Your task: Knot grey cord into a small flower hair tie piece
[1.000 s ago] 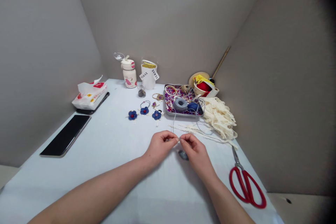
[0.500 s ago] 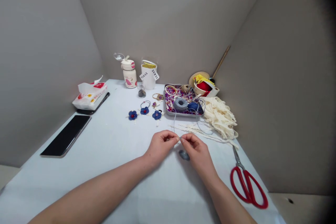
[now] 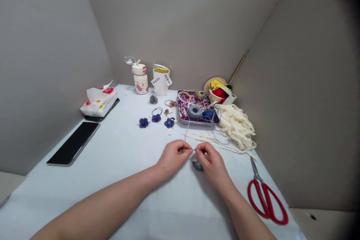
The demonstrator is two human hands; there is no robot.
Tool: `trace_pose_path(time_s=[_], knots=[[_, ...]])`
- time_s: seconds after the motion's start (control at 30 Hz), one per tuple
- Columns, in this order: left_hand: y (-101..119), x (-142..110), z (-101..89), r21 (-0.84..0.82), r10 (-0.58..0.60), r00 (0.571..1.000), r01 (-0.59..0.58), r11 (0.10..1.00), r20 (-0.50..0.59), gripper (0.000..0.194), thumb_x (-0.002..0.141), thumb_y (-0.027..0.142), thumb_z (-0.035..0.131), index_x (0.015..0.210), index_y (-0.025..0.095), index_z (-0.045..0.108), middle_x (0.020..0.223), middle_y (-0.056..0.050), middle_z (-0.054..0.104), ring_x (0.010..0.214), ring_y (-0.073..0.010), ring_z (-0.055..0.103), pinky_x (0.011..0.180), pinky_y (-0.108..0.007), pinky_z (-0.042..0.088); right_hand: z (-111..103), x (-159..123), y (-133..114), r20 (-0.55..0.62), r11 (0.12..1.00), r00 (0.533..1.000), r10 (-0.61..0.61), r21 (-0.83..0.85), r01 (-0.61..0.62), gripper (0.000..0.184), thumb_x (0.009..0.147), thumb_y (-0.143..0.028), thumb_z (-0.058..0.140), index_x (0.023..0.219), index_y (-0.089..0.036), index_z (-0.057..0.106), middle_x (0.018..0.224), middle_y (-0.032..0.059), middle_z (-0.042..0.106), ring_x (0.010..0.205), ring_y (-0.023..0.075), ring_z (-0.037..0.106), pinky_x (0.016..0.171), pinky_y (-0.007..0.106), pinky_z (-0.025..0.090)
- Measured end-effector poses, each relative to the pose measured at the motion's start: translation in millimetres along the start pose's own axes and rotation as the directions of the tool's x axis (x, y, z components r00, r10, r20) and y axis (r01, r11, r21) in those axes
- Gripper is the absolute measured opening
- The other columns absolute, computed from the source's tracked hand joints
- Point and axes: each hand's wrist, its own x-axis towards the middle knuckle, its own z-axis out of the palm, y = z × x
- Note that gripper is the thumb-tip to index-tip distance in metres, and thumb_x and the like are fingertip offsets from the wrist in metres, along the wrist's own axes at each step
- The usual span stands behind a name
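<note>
My left hand (image 3: 174, 156) pinches a thin grey cord (image 3: 186, 129) between thumb and forefinger. That cord runs up to a grey spool of cord (image 3: 194, 111) in the metal tray. Close by on the right, my right hand (image 3: 211, 162) is also closed in a pinch, its fingertips a small gap from the left ones. A short bit of the cord seems to span the gap. Below the fingertips is a small dark, shiny object (image 3: 197, 165), partly behind my right hand; its kind is unclear.
The metal tray (image 3: 197, 122) holds beads and a blue cord ball (image 3: 208, 115). Cream lace (image 3: 236, 125) and red-handled scissors (image 3: 267, 198) lie right. Blue flower pieces (image 3: 156, 117) lie left of the tray. Phone (image 3: 74, 143), tissue pack (image 3: 99, 102) and bottle (image 3: 140, 79) stand farther left.
My fingertips have moved slightly apart, from touching to a small gap. The whole view has shifted a little; the table's things lie as before.
</note>
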Motion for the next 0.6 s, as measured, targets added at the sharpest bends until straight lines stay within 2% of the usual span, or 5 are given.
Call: trace_pose_path(time_s=[0.1, 0.2, 0.43, 0.5, 0.6], knots=[[-2.1, -0.2, -1.3, 0.124, 0.077, 0.997, -0.078, 0.989, 0.011, 0.015, 0.074, 0.018, 0.056, 0.075, 0.018, 0.07, 0.074, -0.002, 0.065, 0.07, -0.0149, 0.056, 0.067, -0.025, 0.042, -2.0, -0.6, -0.2, 0.025, 0.968, 0.992, -0.12, -0.217, 0.123, 0.011, 0.086, -0.026, 0.047, 0.079, -0.021, 0.053, 0.077, 0.0012, 0.057, 0.071, 0.0166, 0.052, 0.074, 0.033, 0.035], [-3.5, -0.5, -2.2, 0.228, 0.147, 0.988, -0.153, 0.962, 0.041, 0.016, 0.074, 0.016, 0.055, 0.076, 0.018, 0.07, 0.072, -0.002, 0.063, 0.069, -0.0146, 0.054, 0.066, -0.025, 0.04, -4.3, -0.5, -2.0, 0.083, 0.894, 0.974, -0.213, -0.386, 0.229, 0.009, 0.088, -0.022, 0.046, 0.081, -0.021, 0.052, 0.082, 0.0016, 0.059, 0.078, 0.0174, 0.054, 0.081, 0.037, 0.03], [-4.2, -2.2, -2.6, 0.333, 0.23, 0.967, -0.255, 0.908, 0.113, 0.015, 0.076, 0.015, 0.055, 0.074, 0.019, 0.069, 0.07, -0.003, 0.06, 0.068, -0.0149, 0.053, 0.067, -0.026, 0.038, -7.3, -0.5, -5.9, 0.188, 0.72, 0.914, -0.358, -0.568, 0.399, 0.01, 0.088, -0.013, 0.046, 0.085, -0.019, 0.054, 0.085, 0.0037, 0.059, 0.084, 0.0185, 0.056, 0.088, 0.04, 0.027], [-3.6, -2.3, -2.7, 0.32, 0.232, 0.966, -0.256, 0.912, 0.111, 0.016, 0.077, 0.015, 0.054, 0.073, 0.019, 0.069, 0.071, -0.003, 0.061, 0.069, -0.015, 0.053, 0.067, -0.027, 0.038, -7.9, -1.5, -6.7, 0.191, 0.729, 0.913, -0.359, -0.553, 0.403, 0.012, 0.09, -0.015, 0.045, 0.085, -0.019, 0.055, 0.085, 0.0039, 0.06, 0.084, 0.0184, 0.056, 0.088, 0.04, 0.027], [-1.4, -0.9, -2.7, 0.205, 0.156, 0.987, -0.16, 0.966, 0.034, 0.015, 0.075, 0.017, 0.055, 0.073, 0.018, 0.069, 0.071, -0.003, 0.063, 0.068, -0.0146, 0.053, 0.067, -0.026, 0.039, -9.1, -2.0, -6.7, 0.099, 0.825, 0.941, -0.323, -0.459, 0.331, 0.013, 0.093, -0.02, 0.045, 0.09, -0.021, 0.057, 0.091, 0.0044, 0.062, 0.087, 0.0192, 0.057, 0.088, 0.041, 0.028]])
